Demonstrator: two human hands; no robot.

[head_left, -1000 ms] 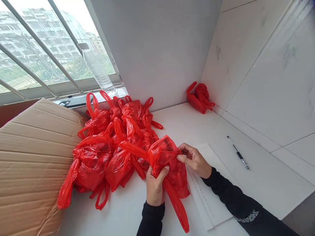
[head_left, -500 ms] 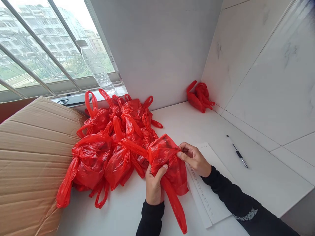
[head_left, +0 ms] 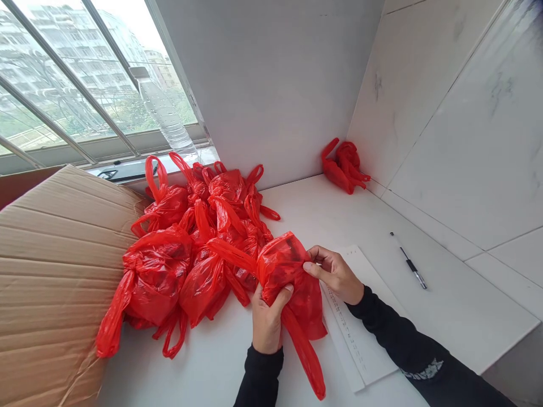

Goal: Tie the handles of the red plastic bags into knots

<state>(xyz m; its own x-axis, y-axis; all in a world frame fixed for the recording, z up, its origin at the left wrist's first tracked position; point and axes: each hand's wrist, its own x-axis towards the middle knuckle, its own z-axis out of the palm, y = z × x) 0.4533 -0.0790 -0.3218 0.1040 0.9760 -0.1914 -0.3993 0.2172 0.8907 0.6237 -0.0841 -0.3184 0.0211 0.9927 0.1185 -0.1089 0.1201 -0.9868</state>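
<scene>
A red plastic bag (head_left: 282,263) hangs between my two hands above the table, its long handles stretching to the left and down toward me. My left hand (head_left: 268,316) grips its lower left side, thumb on top of the bunched plastic. With thumb and fingers, my right hand (head_left: 333,274) pinches the right edge. Something dark shows faintly through the thin plastic, too blurred to name. Left of the held bag lies a heap of tied red plastic bags (head_left: 159,274), the nearest ones close to my left hand.
A ribbed cardboard box (head_left: 59,271) stands at the left. Under my right forearm lies a sheet of paper (head_left: 377,356) with written lines; a pen (head_left: 411,265) lies beyond it. More red bags (head_left: 343,167) sit in the far corner. A water bottle (head_left: 167,116) stands on the windowsill.
The held bag has shifted very slightly, its lower handle swinging a little to the right. Both hands keep their hold.
</scene>
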